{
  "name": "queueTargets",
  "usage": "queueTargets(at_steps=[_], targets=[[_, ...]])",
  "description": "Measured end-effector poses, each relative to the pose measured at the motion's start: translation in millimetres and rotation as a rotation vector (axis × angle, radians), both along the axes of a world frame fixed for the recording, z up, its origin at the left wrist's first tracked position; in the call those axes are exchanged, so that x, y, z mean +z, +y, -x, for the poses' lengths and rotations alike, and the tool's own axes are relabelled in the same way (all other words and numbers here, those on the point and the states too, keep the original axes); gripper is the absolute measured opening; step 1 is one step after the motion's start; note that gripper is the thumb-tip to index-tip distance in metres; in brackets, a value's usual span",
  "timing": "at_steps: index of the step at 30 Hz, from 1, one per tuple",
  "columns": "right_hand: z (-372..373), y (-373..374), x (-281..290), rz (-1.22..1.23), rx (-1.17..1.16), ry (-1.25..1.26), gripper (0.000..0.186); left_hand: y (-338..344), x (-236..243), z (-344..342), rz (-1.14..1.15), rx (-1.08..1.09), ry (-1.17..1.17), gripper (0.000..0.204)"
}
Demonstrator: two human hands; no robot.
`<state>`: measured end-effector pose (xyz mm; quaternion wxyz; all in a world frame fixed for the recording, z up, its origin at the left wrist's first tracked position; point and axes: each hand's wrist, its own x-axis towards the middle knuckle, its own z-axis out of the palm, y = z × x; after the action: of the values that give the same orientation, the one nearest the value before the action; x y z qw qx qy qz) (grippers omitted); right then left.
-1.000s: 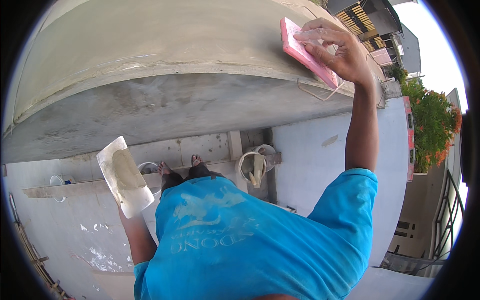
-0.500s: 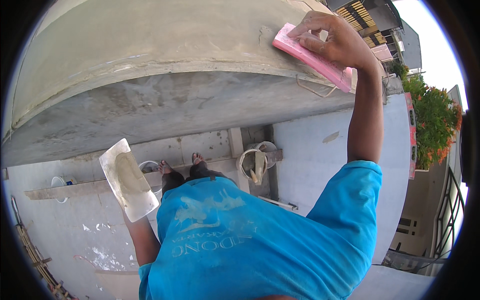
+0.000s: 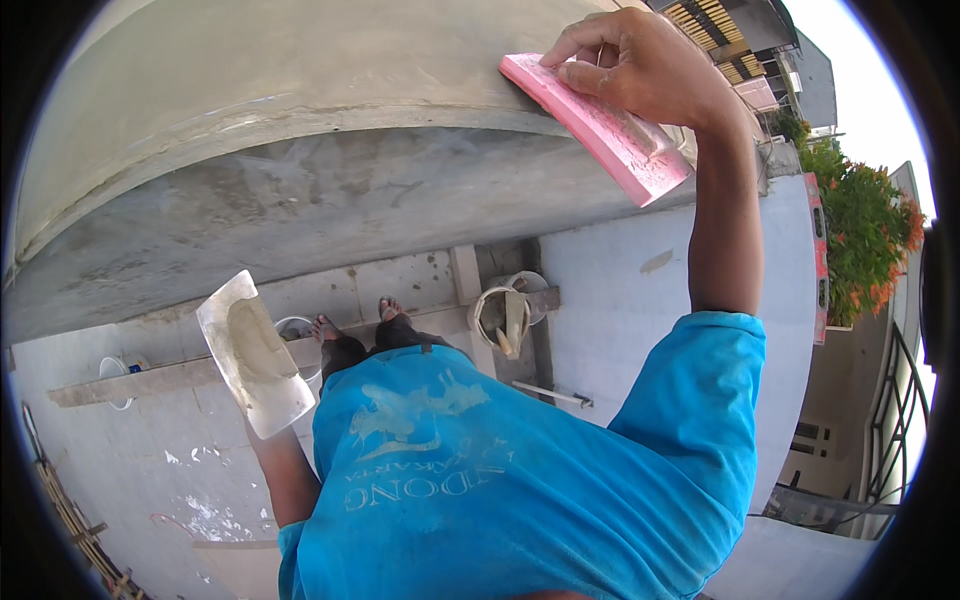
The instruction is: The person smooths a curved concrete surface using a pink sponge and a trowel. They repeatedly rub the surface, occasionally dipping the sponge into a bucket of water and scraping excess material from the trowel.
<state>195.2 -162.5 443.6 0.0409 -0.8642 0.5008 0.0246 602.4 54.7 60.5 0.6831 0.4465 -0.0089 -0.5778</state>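
Note:
In the head view my right hand (image 3: 650, 75) grips a pink float (image 3: 620, 150) with bent fingers, its face against the curved, plastered upper band (image 3: 300, 70) of the concrete structure. My left hand (image 3: 262, 432), mostly hidden under a pale rectangular board (image 3: 225, 335), holds that board low at the left, with grey paste (image 3: 258, 345) spread on it. The darker grey underside (image 3: 350, 190) of the structure runs below the band.
My feet (image 3: 390, 310) stand by a narrow plank (image 3: 120, 385). A bucket with tools (image 3: 503, 325) is at centre right, a white container (image 3: 114, 382) at left, poles (image 3: 70, 505) at lower left. A pale wall (image 3: 620, 290), leafy plant (image 3: 855, 240) and railing (image 3: 890, 430) are at right.
My right hand and the pink float have moved leftward along the plastered band, and the float's near end has dropped lower in view. My left hand and board are nearly unchanged.

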Motion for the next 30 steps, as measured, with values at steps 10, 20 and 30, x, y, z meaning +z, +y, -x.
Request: queueTargets(at_steps=[10,20,30], targets=[[-30.3,4.8,17.5,0.060,0.371,-0.191,0.024,11.7,8.7,7.3,-0.018,0.035,0.018,0.052],[-71.0,-39.8,-16.2,-0.045,0.571,-0.329,0.022,21.1,6.6,10.9,-0.091,0.069,0.001,0.053],[-71.8,-27.3,15.1,-0.137,0.474,-0.172,0.020,32.3,-46.3,-11.2,0.022,-0.004,-0.240,0.054]])
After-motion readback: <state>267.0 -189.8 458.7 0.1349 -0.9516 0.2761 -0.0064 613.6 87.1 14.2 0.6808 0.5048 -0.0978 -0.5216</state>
